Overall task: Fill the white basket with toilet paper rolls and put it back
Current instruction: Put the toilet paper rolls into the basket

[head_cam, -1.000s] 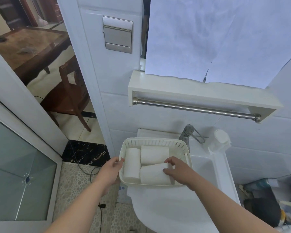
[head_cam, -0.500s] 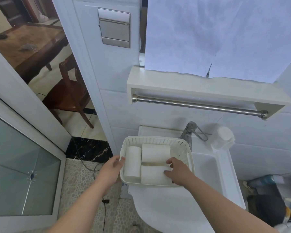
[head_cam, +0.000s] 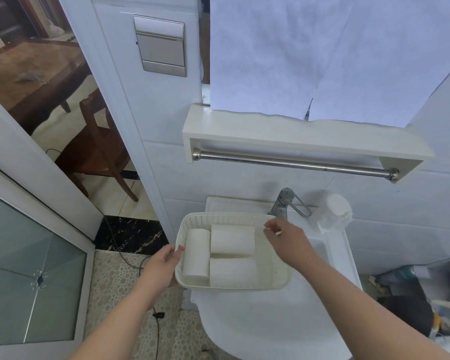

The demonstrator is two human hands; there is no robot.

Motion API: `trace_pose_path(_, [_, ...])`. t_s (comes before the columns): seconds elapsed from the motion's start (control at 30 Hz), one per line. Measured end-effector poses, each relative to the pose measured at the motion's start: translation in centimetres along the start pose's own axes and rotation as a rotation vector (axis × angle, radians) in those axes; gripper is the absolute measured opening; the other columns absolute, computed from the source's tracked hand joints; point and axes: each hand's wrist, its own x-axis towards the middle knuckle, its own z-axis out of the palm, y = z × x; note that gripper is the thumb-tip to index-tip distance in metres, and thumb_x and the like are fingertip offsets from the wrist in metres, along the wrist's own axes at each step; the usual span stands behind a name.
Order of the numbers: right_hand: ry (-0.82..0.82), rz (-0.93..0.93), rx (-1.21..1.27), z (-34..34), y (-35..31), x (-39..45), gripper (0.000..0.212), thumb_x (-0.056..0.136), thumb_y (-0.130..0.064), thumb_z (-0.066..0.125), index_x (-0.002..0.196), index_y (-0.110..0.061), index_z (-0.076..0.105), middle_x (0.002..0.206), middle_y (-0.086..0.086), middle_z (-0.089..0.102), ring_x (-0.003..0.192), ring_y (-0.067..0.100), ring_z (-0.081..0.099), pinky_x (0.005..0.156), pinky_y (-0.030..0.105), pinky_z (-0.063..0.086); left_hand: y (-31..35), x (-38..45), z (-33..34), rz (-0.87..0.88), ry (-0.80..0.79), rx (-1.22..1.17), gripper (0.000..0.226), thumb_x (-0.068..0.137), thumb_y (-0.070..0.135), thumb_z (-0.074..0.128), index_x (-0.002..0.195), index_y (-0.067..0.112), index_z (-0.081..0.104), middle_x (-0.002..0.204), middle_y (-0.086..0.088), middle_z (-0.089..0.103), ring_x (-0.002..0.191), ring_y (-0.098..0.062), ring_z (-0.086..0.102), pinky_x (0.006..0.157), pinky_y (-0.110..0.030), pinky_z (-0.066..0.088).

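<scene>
The white basket (head_cam: 220, 220) sits on the front left of the white sink top, over the toilet. Three toilet paper rolls lie flat inside it: one lengthwise on the left (head_cam: 196, 252), one at the back (head_cam: 232, 239), one at the front (head_cam: 233, 272). My left hand (head_cam: 164, 263) grips the basket's left rim. My right hand (head_cam: 286, 239) hovers over the basket's right side, fingers loosely curled and holding nothing.
A metal faucet (head_cam: 281, 203) and a white jar (head_cam: 335, 211) stand behind the basket. Above hangs a white shelf (head_cam: 296, 137) with a steel towel bar (head_cam: 296, 162). The toilet lid (head_cam: 270, 326) lies below. A glass door (head_cam: 24, 268) stands at left.
My right hand has lifted off the front roll and moved back and up over the basket's right side. My left hand has stayed on the left rim.
</scene>
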Motion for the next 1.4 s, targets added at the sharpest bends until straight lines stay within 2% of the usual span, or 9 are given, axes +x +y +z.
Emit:
trace_pose_path(0.17, [0.242, 0.025, 0.061, -5.5, 1.7, 2.7, 0.009, 0.101, -0.028, 0.059, 0.099, -0.028, 0.068, 0.095, -0.013, 0.069, 0.088, 0.009, 0.064, 0.067, 0.021, 0.044, -0.2, 0.2, 0.0, -0.002, -0.005, -0.013, 0.025, 0.112, 0.043, 0.056, 0.117, 0.032, 0.077, 0.107, 0.004, 0.086, 0.095, -0.021, 0.084, 0.073, -0.037, 0.069])
trace_pose_path(0.3, [0.388, 0.055, -0.132, -8.6, 5.7, 4.4, 0.032, 0.094, -0.017, 0.066, 0.125, -0.009, 0.065, 0.118, 0.013, 0.066, 0.112, 0.034, 0.059, 0.101, 0.044, 0.041, -0.7, 0.6, -0.2, -0.022, 0.006, -0.032, 0.024, 0.113, 0.040, 0.056, 0.112, 0.038, 0.080, 0.110, 0.004, 0.086, 0.099, -0.022, 0.084, 0.086, -0.046, 0.069])
trace_pose_path(0.47, [0.252, 0.209, -0.364, -10.7, 10.9, 6.6, 0.082, 0.092, -0.036, 0.070, 0.160, -0.012, 0.032, 0.159, 0.020, 0.040, 0.147, 0.042, 0.033, 0.119, 0.049, 0.026, -0.9, 0.9, 0.0, -0.050, 0.015, -0.043, 0.024, 0.113, 0.037, 0.055, 0.125, 0.032, 0.076, 0.114, 0.001, 0.086, 0.104, -0.027, 0.083, 0.096, -0.053, 0.065])
trace_pose_path(0.6, [0.174, 0.250, -0.321, -10.7, 12.6, 8.2, 0.100, 0.089, -0.044, 0.074, 0.166, -0.022, 0.014, 0.171, 0.016, 0.016, 0.152, 0.046, 0.018, 0.120, 0.054, 0.028, -0.9, 0.8, 0.1, -0.058, 0.019, -0.041, 0.025, 0.113, 0.038, 0.055, 0.127, 0.032, 0.075, 0.113, 0.001, 0.087, 0.100, -0.024, 0.084, 0.090, -0.045, 0.065])
trace_pose_path(0.7, [0.137, 0.235, -0.329, -10.5, 13.0, 9.5, 0.104, 0.086, -0.039, 0.076, 0.166, -0.029, 0.009, 0.173, 0.010, 0.009, 0.151, 0.046, 0.020, 0.116, 0.055, 0.033, -1.1, 0.9, 0.2, -0.065, 0.030, -0.042, 0.025, 0.114, 0.037, 0.055, 0.128, 0.033, 0.075, 0.115, 0.001, 0.087, 0.103, -0.026, 0.084, 0.092, -0.048, 0.065])
trace_pose_path(0.8, [0.107, 0.245, -0.298, -10.5, 13.4, 10.5, 0.096, 0.087, -0.032, 0.072, 0.163, -0.035, 0.014, 0.169, 0.006, 0.018, 0.135, 0.046, 0.045, 0.100, 0.053, 0.047, -1.1, 1.0, 0.2, -0.070, 0.041, -0.040, 0.026, 0.114, 0.034, 0.054, 0.129, 0.033, 0.075, 0.116, -0.001, 0.086, 0.101, -0.027, 0.084, 0.086, -0.047, 0.066])
trace_pose_path(0.93, [0.133, 0.236, -0.267, -10.7, 13.7, 10.8, 0.076, 0.091, -0.022, 0.065, 0.155, -0.036, 0.026, 0.123, 0.008, 0.047, 0.085, 0.034, 0.059, 0.073, 0.042, 0.052, -1.2, 1.2, 0.1, -0.080, 0.056, -0.036, 0.025, 0.114, 0.035, 0.054, 0.126, 0.035, 0.076, 0.113, -0.002, 0.087, 0.100, -0.030, 0.084, 0.084, -0.048, 0.067])
trace_pose_path(1.1, [0.126, 0.230, -0.253, -10.8, 13.4, 11.1, 0.075, 0.092, -0.015, 0.067, 0.155, -0.031, 0.029, 0.111, 0.012, 0.046, 0.087, 0.037, 0.058, 0.074, 0.046, 0.055, -1.5, 1.3, 0.0, -0.104, 0.074, -0.020, 0.026, 0.114, 0.034, 0.054, 0.116, 0.044, 0.079, 0.112, -0.001, 0.087, 0.103, -0.034, 0.083, 0.096, -0.057, 0.064])
trace_pose_path(1.4, [0.191, 0.231, -0.090, -12.0, 10.5, 8.2, 0.069, 0.086, -0.011, 0.066, 0.146, -0.031, 0.039, 0.115, 0.011, 0.053, 0.089, 0.032, 0.063, 0.059, 0.031, 0.045, -1.1, 0.9, -0.1, -0.092, 0.062, -0.015, 0.029, 0.114, 0.034, 0.055, 0.111, 0.047, 0.081, 0.111, 0.002, 0.087, 0.096, -0.024, 0.085, 0.080, -0.041, 0.066])
